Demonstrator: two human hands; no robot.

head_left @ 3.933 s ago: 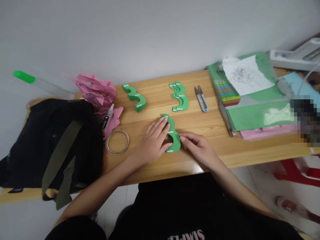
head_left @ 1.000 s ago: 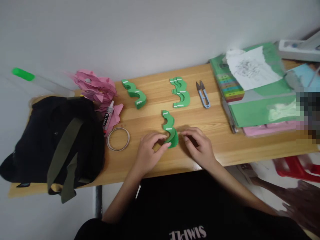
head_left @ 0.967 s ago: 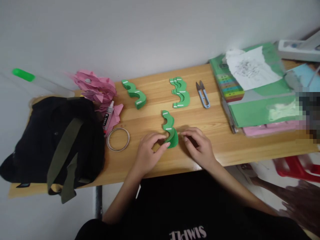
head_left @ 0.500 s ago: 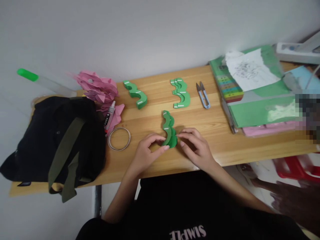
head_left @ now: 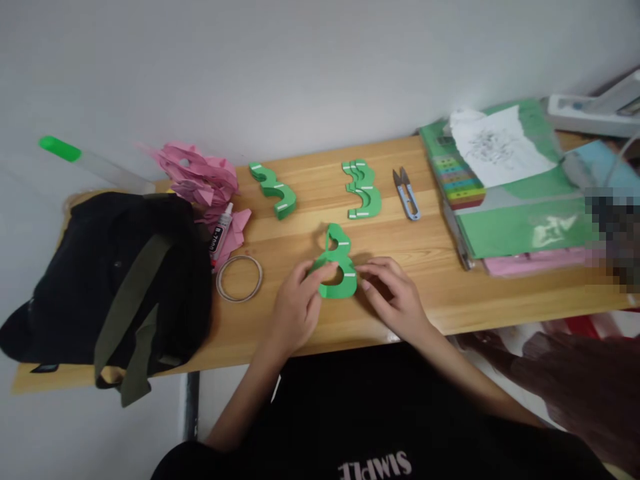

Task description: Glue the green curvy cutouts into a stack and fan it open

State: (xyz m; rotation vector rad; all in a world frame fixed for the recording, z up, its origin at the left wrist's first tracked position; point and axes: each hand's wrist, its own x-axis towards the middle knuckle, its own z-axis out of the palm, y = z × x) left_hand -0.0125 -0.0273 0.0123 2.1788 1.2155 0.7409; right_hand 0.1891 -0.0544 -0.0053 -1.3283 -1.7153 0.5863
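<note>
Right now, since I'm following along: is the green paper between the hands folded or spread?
Spread, at least partly: the green paper parts left and right around two openings, the left hand on one side.

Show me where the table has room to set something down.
Bare wood lies between the back-left wavy green paper stack and the back-right one, and between the right hand and green folder. Crowded: the left end, with black cloth bag, pink folded paper and white-capped glue tube.

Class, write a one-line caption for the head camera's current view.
Two hands work a green paper cutout on a wooden table, snips lying beyond.
</note>
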